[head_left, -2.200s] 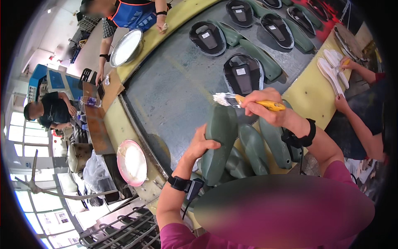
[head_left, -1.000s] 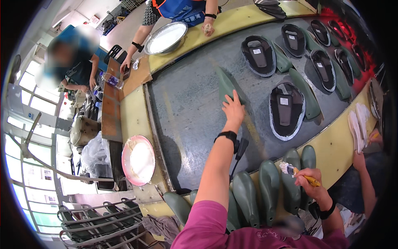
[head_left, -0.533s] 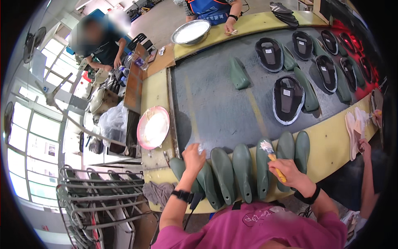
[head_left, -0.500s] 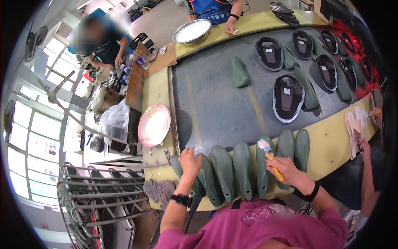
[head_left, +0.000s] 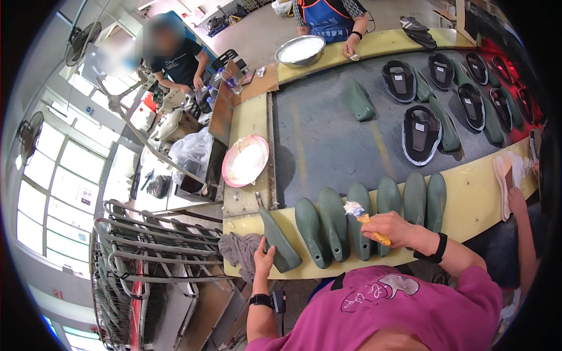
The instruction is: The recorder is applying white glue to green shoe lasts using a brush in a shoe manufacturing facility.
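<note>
Several dark green shoe lasts (head_left: 333,219) lie side by side along the yellow near edge of the bench. At the left end, the fingers of my left hand (head_left: 264,259) are closed against the near side of a slanted shoe last (head_left: 278,241), set apart from the row. My right hand (head_left: 395,229) is closed around the yellow handle of a brush (head_left: 376,231), over the middle of the row. White paste coats its bristles (head_left: 354,209). I cannot tell whether they touch the last beneath.
A pink-rimmed basin (head_left: 263,146) of white paste stands at the left; a metal basin (head_left: 300,61) is at the back. Black shoe uppers (head_left: 421,134) and more lasts lie on the grey surface (head_left: 322,152). A grey rag (head_left: 240,251) sits beside my left hand. Co-workers are behind and at right.
My left hand has come down from the far end of the lasts to the near end of the leftmost one. The brush has moved left along the row. The view has shifted.
</note>
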A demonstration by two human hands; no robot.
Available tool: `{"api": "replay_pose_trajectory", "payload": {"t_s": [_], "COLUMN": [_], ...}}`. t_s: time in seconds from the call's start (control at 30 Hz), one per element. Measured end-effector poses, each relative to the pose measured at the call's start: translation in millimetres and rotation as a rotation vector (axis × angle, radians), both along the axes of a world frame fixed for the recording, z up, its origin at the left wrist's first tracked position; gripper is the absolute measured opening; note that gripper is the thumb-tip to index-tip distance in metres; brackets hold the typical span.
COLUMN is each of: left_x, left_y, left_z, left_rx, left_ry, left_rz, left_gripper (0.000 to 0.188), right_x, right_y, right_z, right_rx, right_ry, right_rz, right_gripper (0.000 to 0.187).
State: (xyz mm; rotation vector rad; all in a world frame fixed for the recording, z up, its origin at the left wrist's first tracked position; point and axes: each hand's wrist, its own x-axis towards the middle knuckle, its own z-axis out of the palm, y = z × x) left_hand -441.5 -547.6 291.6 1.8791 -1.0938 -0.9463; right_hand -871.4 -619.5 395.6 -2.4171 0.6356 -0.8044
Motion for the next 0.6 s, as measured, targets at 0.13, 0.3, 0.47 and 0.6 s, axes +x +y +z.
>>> {"api": "replay_pose_trajectory", "payload": {"t_s": [0.13, 0.3, 0.47, 0.6], "left_x": [2.2, -18.1, -30.4, -57.1], "left_y": [-29.2, -65.4, -64.3, -61.3], "left_z": [-6.6, -10.0, -0.5, 63.3], "left_rx": [0.069, 0.084, 0.072, 0.092], "left_ry": [-0.458, -0.226, 0.413, 0.658], "left_rz": [-0.098, 0.032, -0.191, -0.284], "left_gripper": [0.061, 0.057, 0.065, 0.065], "right_x": [16.1, 50.1, 79.8, 83.5], "right_y": [2.9, 3.6, -4.5, -16.4], "right_z": [3.5, 15.6, 6.4, 16.9], "right_rx": [0.041, 0.03, 0.019, 0.056], "right_ry": [-0.04, -0.075, -0.181, -0.221], "right_rz": [-0.12, -0.112, -0.213, -0.332], "right_gripper": [0.019, 0.02, 0.01, 0.006]}}
